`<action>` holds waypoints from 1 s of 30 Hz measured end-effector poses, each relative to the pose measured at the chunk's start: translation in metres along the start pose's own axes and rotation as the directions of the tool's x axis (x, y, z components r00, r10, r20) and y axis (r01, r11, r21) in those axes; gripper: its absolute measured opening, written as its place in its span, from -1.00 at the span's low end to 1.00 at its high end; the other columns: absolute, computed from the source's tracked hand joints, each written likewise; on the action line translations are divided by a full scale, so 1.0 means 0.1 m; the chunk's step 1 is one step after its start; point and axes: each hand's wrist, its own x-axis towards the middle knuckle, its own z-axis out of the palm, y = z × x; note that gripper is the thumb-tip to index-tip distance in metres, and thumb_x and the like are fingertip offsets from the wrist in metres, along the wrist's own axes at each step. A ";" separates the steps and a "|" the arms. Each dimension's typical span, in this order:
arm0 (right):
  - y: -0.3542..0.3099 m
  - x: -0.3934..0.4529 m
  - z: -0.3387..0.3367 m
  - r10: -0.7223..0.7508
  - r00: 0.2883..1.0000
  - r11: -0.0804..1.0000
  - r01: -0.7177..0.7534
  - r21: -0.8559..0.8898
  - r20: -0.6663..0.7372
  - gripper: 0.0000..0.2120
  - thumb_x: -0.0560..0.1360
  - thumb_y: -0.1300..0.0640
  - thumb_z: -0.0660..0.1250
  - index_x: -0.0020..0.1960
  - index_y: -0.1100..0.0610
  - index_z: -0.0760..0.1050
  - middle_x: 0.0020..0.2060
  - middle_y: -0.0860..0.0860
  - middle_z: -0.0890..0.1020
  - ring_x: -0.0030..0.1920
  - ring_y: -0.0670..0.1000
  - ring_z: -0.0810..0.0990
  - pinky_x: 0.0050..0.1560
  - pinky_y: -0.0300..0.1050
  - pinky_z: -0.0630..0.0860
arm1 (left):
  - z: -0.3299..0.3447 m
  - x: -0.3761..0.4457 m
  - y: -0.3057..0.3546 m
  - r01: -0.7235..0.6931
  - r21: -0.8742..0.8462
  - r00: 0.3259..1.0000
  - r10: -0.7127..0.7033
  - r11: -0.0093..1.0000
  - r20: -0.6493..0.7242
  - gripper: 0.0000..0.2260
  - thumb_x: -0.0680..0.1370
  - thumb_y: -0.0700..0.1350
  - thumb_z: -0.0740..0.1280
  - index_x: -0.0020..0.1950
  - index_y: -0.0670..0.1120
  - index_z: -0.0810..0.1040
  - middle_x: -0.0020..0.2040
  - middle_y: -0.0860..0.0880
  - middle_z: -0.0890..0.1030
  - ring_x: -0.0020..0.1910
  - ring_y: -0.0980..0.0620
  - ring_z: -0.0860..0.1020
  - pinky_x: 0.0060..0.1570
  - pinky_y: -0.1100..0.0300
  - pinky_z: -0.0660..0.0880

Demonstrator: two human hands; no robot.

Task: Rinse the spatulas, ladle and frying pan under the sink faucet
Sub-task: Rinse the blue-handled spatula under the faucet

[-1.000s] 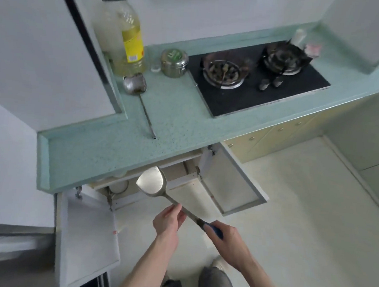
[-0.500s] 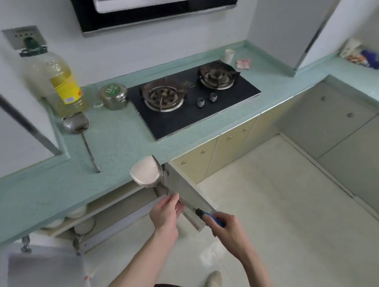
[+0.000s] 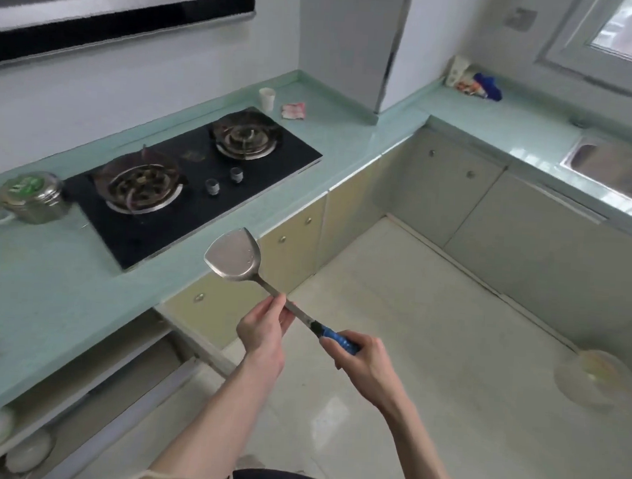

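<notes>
I hold the spatula [image 3: 233, 259] two-handed — right hand [image 3: 364, 360] gripping its blue handle, left hand [image 3: 264, 328] pinching the shaft — well left of the sink [image 3: 614, 170].

The spatula [image 3: 233, 258] I hold is dull brushed metal with a blue plastic grip. My countertop [image 3: 63, 287] looks like smooth speckled stone, the hob [image 3: 195, 195] glossy black glass, the sink [image 3: 618, 171] shiny steel, the floor [image 3: 429, 357] polished tile.
</notes>
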 end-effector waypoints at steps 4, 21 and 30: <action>0.16 0.11 -0.46 0.008 0.997 1.000 -0.005 0.027 -0.083 -0.65 0.56 -0.11 0.41 -0.23 0.15 0.57 -0.47 -0.09 0.49 -0.45 -0.05 0.33 -0.39 -0.13 0.26 | 0.56 -0.03 -0.23 0.016 0.059 0.995 -0.021 0.998 0.097 -0.94 0.52 -0.32 0.50 -0.04 -0.26 0.66 -0.15 -0.17 0.70 -0.18 -0.06 0.69 -0.19 0.19 0.66; 0.70 1.37 -2.41 0.245 0.938 0.954 -0.187 0.234 -0.247 -0.56 0.63 -0.21 0.27 -0.14 0.16 0.57 -0.41 -0.04 0.51 -0.43 -0.01 0.37 -0.42 -0.19 0.32 | 3.35 0.22 -1.34 0.103 0.315 0.914 -0.215 0.943 0.345 -0.86 0.53 -0.36 0.46 0.04 -0.27 0.56 -0.10 -0.21 0.67 -0.24 -0.07 0.69 -0.15 0.11 0.70; 0.87 2.09 -3.47 0.298 0.881 0.920 -0.162 0.357 -0.368 -0.58 0.65 -0.12 0.30 -0.15 0.21 0.55 -0.41 0.01 0.46 -0.42 0.02 0.31 -0.45 -0.20 0.25 | 4.82 0.41 -1.80 0.068 0.473 0.828 -0.314 0.878 0.465 -0.83 0.52 -0.34 0.48 0.04 -0.25 0.54 -0.07 -0.24 0.69 -0.22 -0.07 0.71 -0.05 0.05 0.67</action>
